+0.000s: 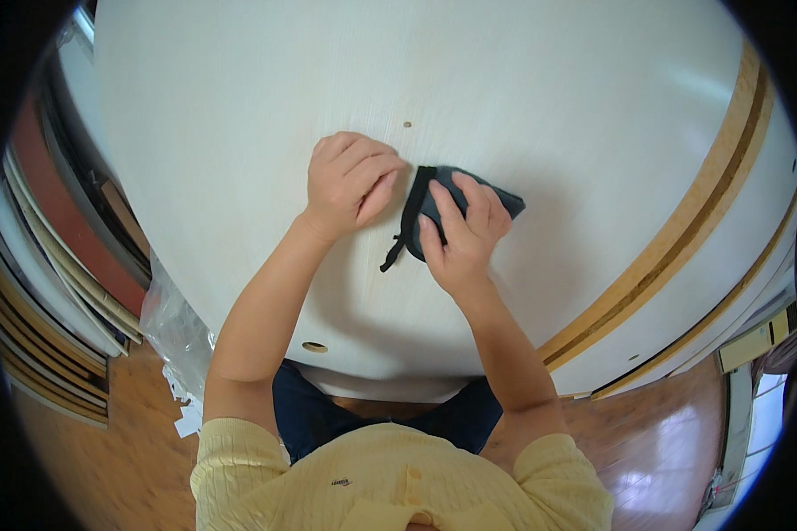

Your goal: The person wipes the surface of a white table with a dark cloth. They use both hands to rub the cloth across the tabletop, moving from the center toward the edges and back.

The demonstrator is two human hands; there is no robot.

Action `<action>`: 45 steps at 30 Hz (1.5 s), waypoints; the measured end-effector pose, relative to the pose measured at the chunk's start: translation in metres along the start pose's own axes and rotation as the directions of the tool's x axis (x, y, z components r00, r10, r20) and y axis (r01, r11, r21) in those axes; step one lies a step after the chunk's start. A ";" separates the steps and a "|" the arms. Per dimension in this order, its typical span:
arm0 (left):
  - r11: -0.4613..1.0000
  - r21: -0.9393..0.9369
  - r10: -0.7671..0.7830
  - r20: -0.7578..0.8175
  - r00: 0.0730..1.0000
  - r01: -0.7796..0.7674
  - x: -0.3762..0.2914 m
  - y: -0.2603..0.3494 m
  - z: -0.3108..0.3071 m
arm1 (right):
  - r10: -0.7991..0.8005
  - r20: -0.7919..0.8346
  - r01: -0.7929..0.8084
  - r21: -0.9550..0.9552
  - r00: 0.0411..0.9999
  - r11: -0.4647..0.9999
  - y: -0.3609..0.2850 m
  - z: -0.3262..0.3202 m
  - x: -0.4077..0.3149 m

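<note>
In the head view, a broad white panel (239,99) with fine grain lies before me. My right hand (465,229) presses a dark grey cloth pad or pouch (446,178) against it, fingers spread over the top. Black edging and a short black strap (392,253) run along the cloth's left side. Just to the left, my left hand (353,182) is over the panel with curled fingers, its thumb close to the index finger. Nothing shows in that hand, though its palm side is hidden. A small brownish spot or hole (407,124) marks the panel beyond both hands.
Near the panel's front edge is an oval hole (315,347). White boards with wood-coloured edges (651,275) lie at the right. Stacked boards (60,265) and clear plastic wrapping (173,312) are at the left, above a wood-look floor (133,425).
</note>
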State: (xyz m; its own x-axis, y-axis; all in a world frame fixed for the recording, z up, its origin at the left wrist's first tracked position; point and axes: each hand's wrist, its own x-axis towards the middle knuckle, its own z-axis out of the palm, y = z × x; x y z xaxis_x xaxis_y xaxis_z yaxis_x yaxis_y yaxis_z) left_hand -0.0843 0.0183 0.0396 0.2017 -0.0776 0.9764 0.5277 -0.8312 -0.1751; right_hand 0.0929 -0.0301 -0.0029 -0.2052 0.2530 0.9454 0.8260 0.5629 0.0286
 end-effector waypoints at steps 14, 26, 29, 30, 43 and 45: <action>0.982 0.151 -0.110 -0.029 0.994 0.113 -0.008 0.003 0.001 | -0.241 0.213 0.287 -0.225 0.947 0.931 0.030 -0.026 0.058; 0.977 0.149 -0.154 0.003 0.988 0.152 -0.011 0.002 0.003 | -0.414 0.333 0.479 -0.139 0.847 0.867 0.035 -0.022 0.061; 0.981 0.140 -0.135 0.013 0.991 0.132 -0.010 0.000 0.003 | -0.609 0.298 0.657 -0.091 0.735 0.748 0.028 -0.024 0.052; 0.981 0.154 -0.125 0.023 0.992 0.120 -0.010 0.000 0.002 | -0.548 0.319 0.605 -0.113 0.773 0.788 0.031 -0.027 0.055; 0.982 0.161 -0.107 0.059 0.993 0.097 -0.009 -0.001 0.003 | -0.513 0.343 0.559 -0.043 0.787 0.828 0.020 -0.020 -0.001; 0.984 0.164 -0.083 0.045 0.996 0.074 -0.009 -0.001 0.004 | -0.490 0.400 0.565 -0.090 0.774 0.820 0.031 -0.033 0.006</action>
State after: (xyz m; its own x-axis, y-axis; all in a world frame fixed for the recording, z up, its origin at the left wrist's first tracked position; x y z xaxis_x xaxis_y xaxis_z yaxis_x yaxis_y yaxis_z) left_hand -0.0832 0.0217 0.0307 0.1941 0.0162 0.9808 0.6695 -0.7330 -0.1204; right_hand 0.1351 -0.0371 0.0141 -0.7739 0.2347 0.5882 0.6083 0.5340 0.5872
